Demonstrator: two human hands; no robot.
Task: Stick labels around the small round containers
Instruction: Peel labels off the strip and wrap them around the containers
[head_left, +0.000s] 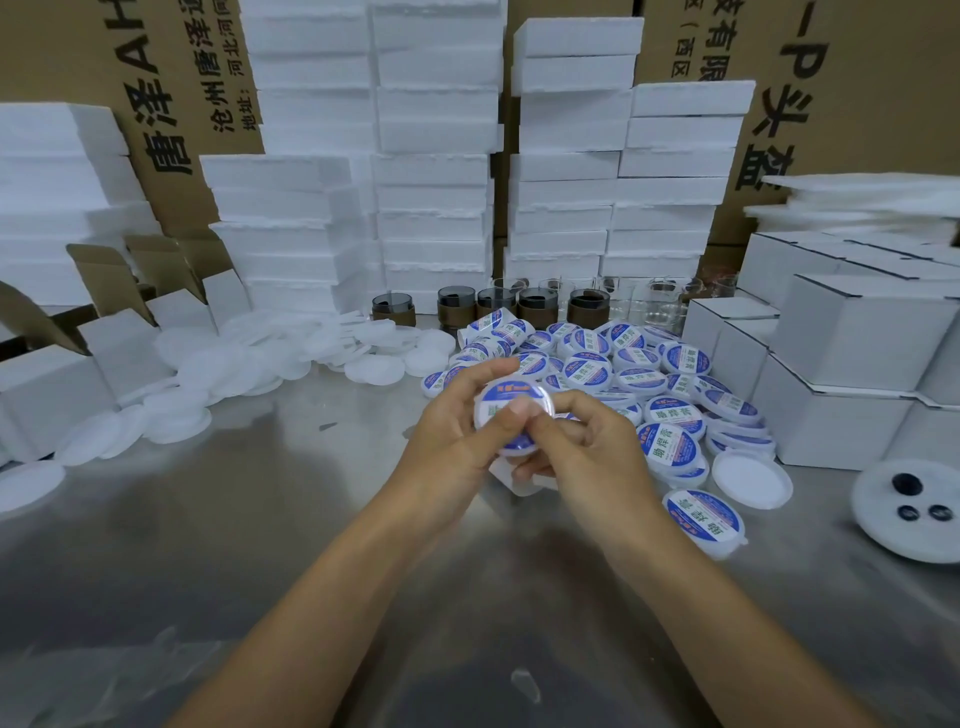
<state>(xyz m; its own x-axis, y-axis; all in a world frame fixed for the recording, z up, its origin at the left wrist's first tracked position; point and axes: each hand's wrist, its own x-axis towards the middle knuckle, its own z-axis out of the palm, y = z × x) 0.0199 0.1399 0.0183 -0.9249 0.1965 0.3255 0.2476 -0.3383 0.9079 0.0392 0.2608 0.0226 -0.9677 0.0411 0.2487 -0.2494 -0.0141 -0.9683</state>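
Observation:
Above the middle of the steel table, both hands hold one small round white container (503, 400) with a blue label on its lid. My left hand (457, 431) grips it from the left, fingers curled over its top edge. My right hand (582, 447) pinches it from the right, thumb pressing on the lid. A white strip of label backing (506, 477) shows under the hands. Behind and to the right lies a pile of labelled containers (618, 374).
Loose white discs (270, 358) are spread at the left. White boxes (852, 358) stack at the right, foam blocks (436, 171) at the back. Dark cups (540, 306) stand in a row. A white dish (883, 525) with black rings sits far right, beside an unlabelled lid (750, 478).

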